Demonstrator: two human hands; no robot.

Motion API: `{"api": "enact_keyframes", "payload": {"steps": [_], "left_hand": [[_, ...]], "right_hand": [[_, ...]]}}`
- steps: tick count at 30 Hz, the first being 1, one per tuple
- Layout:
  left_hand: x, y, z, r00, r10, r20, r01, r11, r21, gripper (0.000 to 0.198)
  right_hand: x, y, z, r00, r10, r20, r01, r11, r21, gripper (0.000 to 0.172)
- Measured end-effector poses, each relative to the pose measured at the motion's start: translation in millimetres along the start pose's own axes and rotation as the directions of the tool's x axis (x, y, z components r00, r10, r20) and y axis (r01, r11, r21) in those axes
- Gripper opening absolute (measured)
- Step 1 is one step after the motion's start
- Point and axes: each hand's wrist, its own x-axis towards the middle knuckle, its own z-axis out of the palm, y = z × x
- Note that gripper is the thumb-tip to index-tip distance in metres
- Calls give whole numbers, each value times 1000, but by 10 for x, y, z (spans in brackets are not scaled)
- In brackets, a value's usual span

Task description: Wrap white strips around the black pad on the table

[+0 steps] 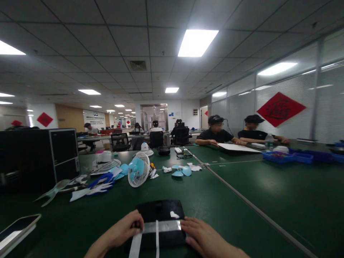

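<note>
A flat black panel (pixel 159 207) lies on the green table in front of me. Across it runs a shiny silver-grey strip (pixel 169 226) that looks like tape. Two white bands, a wide one (pixel 135 246) and a narrow one (pixel 157 238), extend from the panel toward me. My left hand (pixel 129 225) is closed, fingers curled at the strip's left end; what they pinch is hidden. My right hand (pixel 200 234) lies flat, fingers stretched out, with its fingertips touching the strip's right end and the panel's edge. A small white scrap (pixel 174 214) sits on the panel.
Beyond the panel are a white-and-blue fan (pixel 139 170), loose blue fan blades (pixel 181 170) and gloves (pixel 91 190). A phone (pixel 18 229) lies at left, near a black computer case (pixel 40 156). A metal seam (pixel 242 200) crosses the table. Two people sit at far right near blue trays (pixel 278 157).
</note>
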Motion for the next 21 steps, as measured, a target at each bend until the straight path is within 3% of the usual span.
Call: {"api": "enact_keyframes", "payload": {"steps": [8, 14, 18, 21], "left_hand": [[12, -33, -13, 1000, -4, 10, 4, 1000, -10, 22], [51, -24, -15, 999, -34, -22, 34, 999, -17, 22], [117, -116, -54, 981, -69, -184, 69, 998, -3, 25], [172, -331, -94, 918, -160, -361, 199, 977, 73, 25]], "right_hand": [[-9, 39, -2, 998, -63, -21, 65, 995, 71, 41], [68, 309, 99, 990, 42, -137, -21, 989, 149, 42], [242, 369, 93, 976, 65, -206, -40, 991, 127, 39], [452, 315, 77, 974, 59, -219, -42, 996, 82, 37]]}}
